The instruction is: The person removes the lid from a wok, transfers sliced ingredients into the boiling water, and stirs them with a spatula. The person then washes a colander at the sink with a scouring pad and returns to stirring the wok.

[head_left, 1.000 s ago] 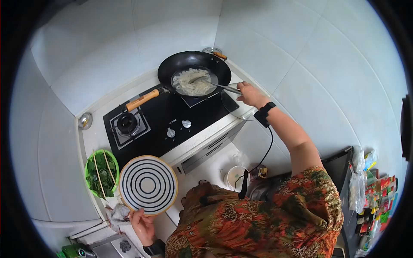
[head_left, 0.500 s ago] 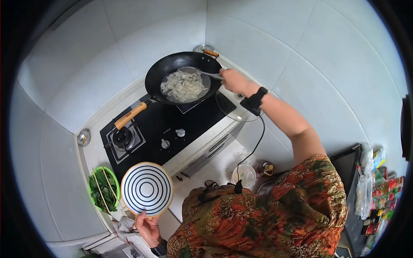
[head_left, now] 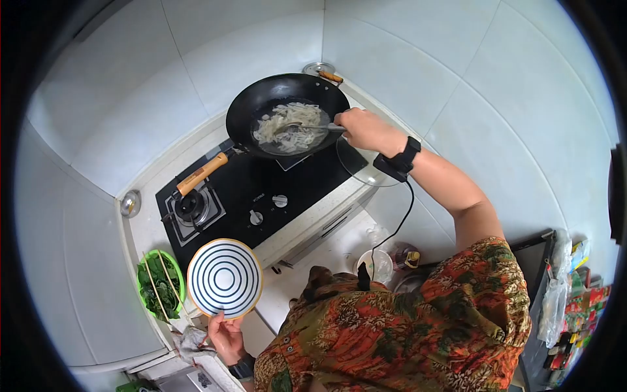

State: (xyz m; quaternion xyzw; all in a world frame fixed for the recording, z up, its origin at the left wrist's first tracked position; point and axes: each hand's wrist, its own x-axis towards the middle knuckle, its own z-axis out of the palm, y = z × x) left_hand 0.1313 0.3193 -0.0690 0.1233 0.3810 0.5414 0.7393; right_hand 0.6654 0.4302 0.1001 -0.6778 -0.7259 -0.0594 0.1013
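My right hand (head_left: 373, 132) is closed around the handle of a metal ladle (head_left: 334, 127). The ladle's head is down among pale strips of food (head_left: 304, 140) in clear liquid inside a black wok (head_left: 261, 85); whether it has holes I cannot tell. Low at the left, my left hand (head_left: 226, 336) grips the near edge of a white plate (head_left: 224, 279) with dark rings and an orange rim. The plate's face is bare, and it is held in front of the hob's edge, apart from the wok.
The black hob (head_left: 245, 189) has a second burner (head_left: 192, 204) at left and two knobs. A glass lid (head_left: 373, 179) lies right of the wok. A green basket (head_left: 181, 291) of leaves with chopsticks (head_left: 154, 287) stands left of the plate. A cable hangs from my right wrist.
The ladle has gone from the wok's far side down into the strips, its head now lower and among them. My left hand still holds the plate; the view has shifted slightly.
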